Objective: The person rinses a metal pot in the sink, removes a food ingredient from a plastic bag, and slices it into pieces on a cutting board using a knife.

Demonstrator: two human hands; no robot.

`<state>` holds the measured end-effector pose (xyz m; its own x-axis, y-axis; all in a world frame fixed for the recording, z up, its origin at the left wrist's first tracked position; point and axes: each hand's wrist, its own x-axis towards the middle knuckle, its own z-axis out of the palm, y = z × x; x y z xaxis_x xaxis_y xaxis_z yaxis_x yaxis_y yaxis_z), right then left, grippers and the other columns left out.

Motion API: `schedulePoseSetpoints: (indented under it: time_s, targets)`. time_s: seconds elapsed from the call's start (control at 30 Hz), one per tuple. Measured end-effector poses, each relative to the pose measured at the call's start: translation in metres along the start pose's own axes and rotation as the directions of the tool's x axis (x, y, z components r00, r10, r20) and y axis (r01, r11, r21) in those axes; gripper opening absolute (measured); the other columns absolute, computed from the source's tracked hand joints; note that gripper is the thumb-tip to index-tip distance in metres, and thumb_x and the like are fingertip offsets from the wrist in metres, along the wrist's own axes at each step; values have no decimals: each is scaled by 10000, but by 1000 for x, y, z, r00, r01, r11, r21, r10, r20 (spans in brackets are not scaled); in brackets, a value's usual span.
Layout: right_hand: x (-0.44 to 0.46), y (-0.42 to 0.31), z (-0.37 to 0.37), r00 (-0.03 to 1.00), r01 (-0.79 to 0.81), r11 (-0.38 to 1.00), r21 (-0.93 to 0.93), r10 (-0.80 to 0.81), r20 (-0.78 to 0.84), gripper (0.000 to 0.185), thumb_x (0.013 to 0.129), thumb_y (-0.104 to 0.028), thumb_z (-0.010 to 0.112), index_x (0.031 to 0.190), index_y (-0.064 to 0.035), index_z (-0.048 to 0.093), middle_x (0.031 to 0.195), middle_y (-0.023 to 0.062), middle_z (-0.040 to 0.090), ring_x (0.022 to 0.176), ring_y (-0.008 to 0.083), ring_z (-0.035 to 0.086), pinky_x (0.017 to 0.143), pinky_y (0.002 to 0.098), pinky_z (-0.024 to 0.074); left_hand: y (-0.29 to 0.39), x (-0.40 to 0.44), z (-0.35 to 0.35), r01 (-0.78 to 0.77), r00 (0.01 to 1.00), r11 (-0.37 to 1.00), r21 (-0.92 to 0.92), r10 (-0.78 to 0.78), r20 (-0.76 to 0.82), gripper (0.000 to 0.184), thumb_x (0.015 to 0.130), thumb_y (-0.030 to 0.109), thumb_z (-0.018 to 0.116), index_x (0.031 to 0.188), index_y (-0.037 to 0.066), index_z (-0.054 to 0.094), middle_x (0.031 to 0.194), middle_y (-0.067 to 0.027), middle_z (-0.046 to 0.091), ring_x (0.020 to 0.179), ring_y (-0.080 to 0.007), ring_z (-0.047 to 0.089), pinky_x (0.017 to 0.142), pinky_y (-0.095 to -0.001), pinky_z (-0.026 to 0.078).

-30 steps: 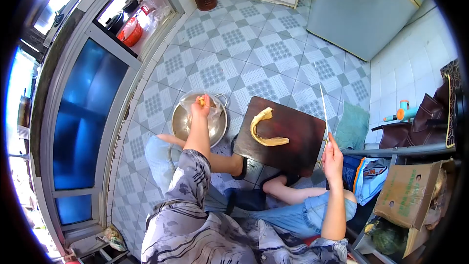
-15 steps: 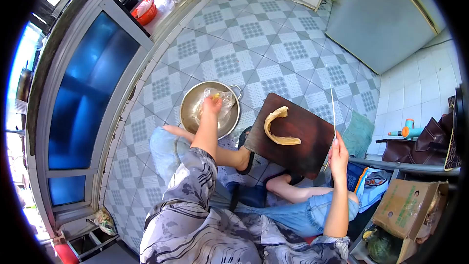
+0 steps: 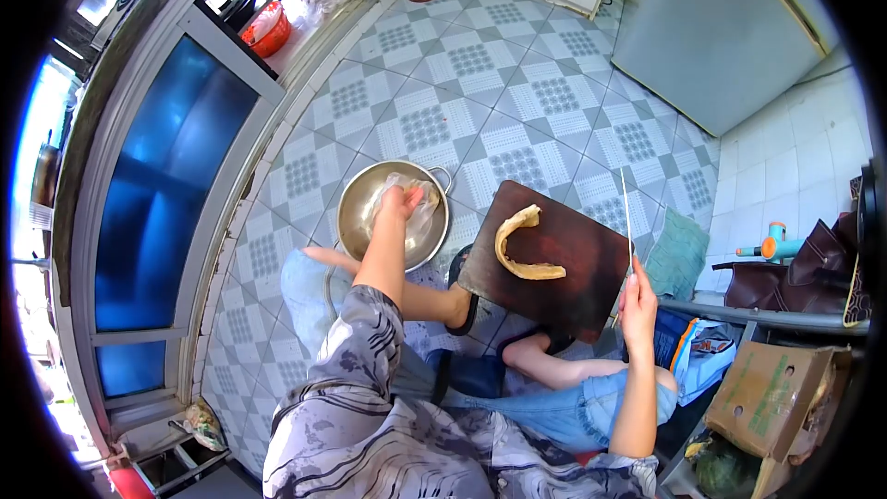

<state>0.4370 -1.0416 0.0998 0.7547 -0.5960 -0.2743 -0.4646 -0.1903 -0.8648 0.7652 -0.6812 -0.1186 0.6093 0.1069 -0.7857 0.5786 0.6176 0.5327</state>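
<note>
My left hand (image 3: 400, 201) is over a steel basin (image 3: 347, 233), fingers apart, at a clear plastic bag (image 3: 425, 218) that lies inside it. Nothing shows between those fingers. In my right hand (image 3: 637, 300) is a knife (image 3: 627, 217), its thin blade seen edge-on and pointing away from me, beside the right edge of a dark wooden cutting board (image 3: 591, 263). A curved, pale yellow strip of food (image 3: 507, 252) lies on the board; its exact kind I cannot make out.
A green cloth (image 3: 677, 254) lies right of the board. Further right are a cardboard box (image 3: 769, 397) and a blue bag (image 3: 704, 356). A refrigerator (image 3: 711, 37) stands at the back right. Sliding doors (image 3: 166, 194) line the left. My slippered feet flank the board's near side.
My left hand's fingers have spread, and the small yellow bit that was at their tips no longer shows. The knife stays in my right hand; the view has shifted slightly.
</note>
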Motion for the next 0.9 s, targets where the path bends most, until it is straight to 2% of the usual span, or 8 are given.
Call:
schedulePoseSetpoints:
  time_s: [0.2, 0.27, 0.3, 0.37, 0.4, 0.43, 0.57, 0.9]
  targets:
    - [2, 0, 0, 999, -29, 999, -42, 30, 24, 440, 992, -231, 448, 1395, -54, 439, 623, -35, 425, 531, 47, 397, 489, 226, 350, 15, 39, 12, 259, 966, 960, 111, -259, -15, 287, 954, 90, 333, 1152, -49, 487, 975, -224, 591, 819, -332, 642, 662, -407, 610]
    - [2, -2, 0, 999, -41, 998, -55, 43, 26, 443, 990, -229, 447, 1399, -58, 435, 620, -33, 424, 530, 48, 396, 488, 231, 347, 25, 39, 23, 113, 964, 833, 542, -224, 143, 236, 920, 76, 392, 1005, -31, 584, 799, -162, 628, 732, -298, 653, 624, -381, 605]
    - [2, -2, 0, 999, -43, 997, -69, 44, 24, 445, 989, -227, 447, 1402, -63, 431, 618, -32, 424, 529, 50, 396, 488, 235, 345, 26, 34, 30, 120, 964, 830, 545, -227, 135, 236, 920, 76, 392, 1005, -31, 584, 799, -162, 628, 732, -298, 653, 624, -381, 605]
    - [3, -3, -1, 997, -66, 995, -76, 69, 31, 448, 988, -230, 446, 1402, -60, 430, 616, -31, 424, 530, 52, 398, 488, 238, 344, 26, 14, 52, -284, 956, 478, 831, 210, 206, 205, 875, 99, 501, 940, -44, 633, 710, -145, 648, 633, -271, 651, 609, -338, 557]
    - [3, -1, -1, 996, -81, 993, -83, 84, 35, 450, 987, -233, 446, 1402, -58, 429, 614, -31, 424, 531, 53, 400, 488, 240, 344, 28, 20, 53, -278, 957, 473, 836, 207, 202, 205, 875, 99, 501, 940, -44, 633, 710, -145, 648, 633, -271, 651, 609, -338, 557]
    - [3, 3, -1, 996, -84, 993, -86, 87, 28, 453, 988, -247, 442, 1399, -58, 432, 611, -29, 423, 530, 58, 400, 489, 242, 343, 31, 31, 52, -366, 916, 82, 927, 207, 343, 183, 826, 106, 547, 914, -12, 655, 767, -154, 665, 681, -274, 660, 644, -367, 551]
    - [5, 22, -3, 1000, -21, 993, -118, 23, 15, 448, 1013, -293, 431, 1417, -100, 420, 595, -62, 385, 489, 19, 343, 429, 189, 277, 27, 46, 31, -423, 802, -698, 578, 8, 598, 158, 719, 143, 626, 841, 79, 703, 913, -158, 687, 848, -297, 665, 784, -420, 519]
    - [11, 26, -2, 998, -48, 986, -163, 53, 25, 450, 1014, -288, 425, 1410, -75, 422, 593, -62, 377, 489, 16, 337, 432, 193, 272, 26, 20, 33, -292, 895, -810, 509, -44, 444, 249, 805, 251, 592, 944, 94, 726, 1105, -152, 646, 1130, -330, 541, 997, -442, 402]
